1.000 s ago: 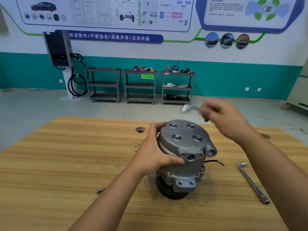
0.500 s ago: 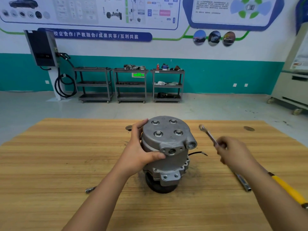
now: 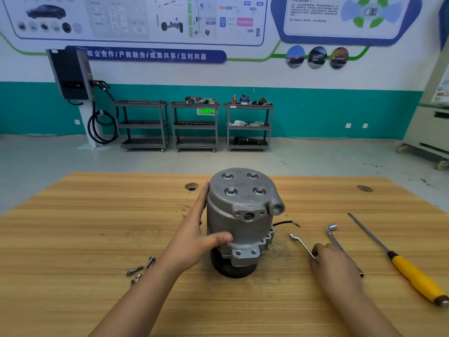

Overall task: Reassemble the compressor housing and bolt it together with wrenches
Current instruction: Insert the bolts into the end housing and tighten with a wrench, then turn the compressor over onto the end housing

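The grey compressor housing [image 3: 243,190] stands upright on its black pulley in the middle of the wooden table [image 3: 97,227], with four bolts seated in its top cover. My left hand [image 3: 194,237] clasps its left side, fingers along the wall and thumb across the front. A small flat wrench [image 3: 300,243] lies on the table to the right of the housing. My right hand [image 3: 332,263] is low over its handle end and holds it there, the free jaw pointing toward the housing.
An L-shaped socket wrench [image 3: 331,229] lies just right of the flat wrench, partly under my right hand. Further right is a yellow-handled screwdriver [image 3: 413,273]. Several loose bolts [image 3: 141,268] lie at front left. A thin wire [image 3: 286,223] sticks out of the housing's right side.
My right hand came down from above the housing with the flat wrench to the table on the right. My left hand slid from the cover's top edge to the housing's side.
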`<control>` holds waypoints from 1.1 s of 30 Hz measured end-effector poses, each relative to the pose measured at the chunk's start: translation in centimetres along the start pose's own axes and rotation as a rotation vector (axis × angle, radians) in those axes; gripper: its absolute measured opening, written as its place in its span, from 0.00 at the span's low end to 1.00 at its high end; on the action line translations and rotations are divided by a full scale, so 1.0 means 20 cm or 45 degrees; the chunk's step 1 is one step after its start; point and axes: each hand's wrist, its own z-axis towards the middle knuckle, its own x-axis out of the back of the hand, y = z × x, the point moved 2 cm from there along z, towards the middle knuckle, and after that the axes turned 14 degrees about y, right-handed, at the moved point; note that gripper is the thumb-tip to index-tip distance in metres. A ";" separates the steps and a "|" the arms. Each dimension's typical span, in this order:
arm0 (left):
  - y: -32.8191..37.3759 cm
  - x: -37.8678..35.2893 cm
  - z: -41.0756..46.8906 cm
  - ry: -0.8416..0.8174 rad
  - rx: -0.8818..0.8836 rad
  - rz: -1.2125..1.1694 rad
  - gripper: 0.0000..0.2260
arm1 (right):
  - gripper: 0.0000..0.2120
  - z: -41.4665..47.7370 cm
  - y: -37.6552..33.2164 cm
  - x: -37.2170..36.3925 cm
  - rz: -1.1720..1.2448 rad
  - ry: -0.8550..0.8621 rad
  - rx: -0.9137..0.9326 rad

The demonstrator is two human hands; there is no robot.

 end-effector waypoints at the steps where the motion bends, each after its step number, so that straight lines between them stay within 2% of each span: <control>1: -0.02 0.00 -0.02 0.003 -0.007 0.053 0.51 | 0.08 0.00 0.00 0.01 0.019 -0.004 0.005; 4: -0.09 0.00 -0.06 0.005 -0.056 0.202 0.53 | 0.13 0.00 -0.01 0.03 0.356 0.128 0.073; 6: -0.13 0.00 -0.07 -0.008 -0.092 0.304 0.54 | 0.18 0.00 -0.04 0.06 0.719 0.301 0.268; 8: -0.16 -0.01 -0.07 0.004 -0.140 0.399 0.55 | 0.26 0.00 -0.10 0.10 0.909 0.401 0.451; 10: -0.17 -0.03 -0.06 0.041 -0.180 0.461 0.56 | 0.42 0.02 -0.16 0.11 0.950 0.354 0.539; 12: -0.19 -0.04 -0.04 0.076 -0.194 0.486 0.57 | 0.50 0.07 -0.22 0.11 0.972 0.239 0.579; 13: -0.19 -0.04 -0.03 0.093 -0.199 0.496 0.57 | 0.51 0.10 -0.25 0.11 1.012 0.165 0.566; 16: -0.20 -0.03 0.02 0.119 -0.184 0.496 0.56 | 0.43 0.14 -0.31 0.09 1.128 0.065 0.459; 20: -0.21 -0.03 0.06 0.120 -0.189 0.441 0.53 | 0.43 0.15 -0.33 0.01 1.353 -0.003 0.402; 25: -0.26 -0.04 0.05 0.167 -0.148 0.231 0.47 | 0.48 0.13 -0.31 -0.04 1.340 0.065 0.401; 29: -0.27 -0.04 0.05 0.198 -0.135 0.134 0.46 | 0.44 0.13 -0.37 -0.02 1.316 0.059 0.425; 33: -0.29 -0.04 0.05 0.179 -0.113 0.049 0.46 | 0.42 0.12 -0.37 -0.01 1.421 0.061 0.400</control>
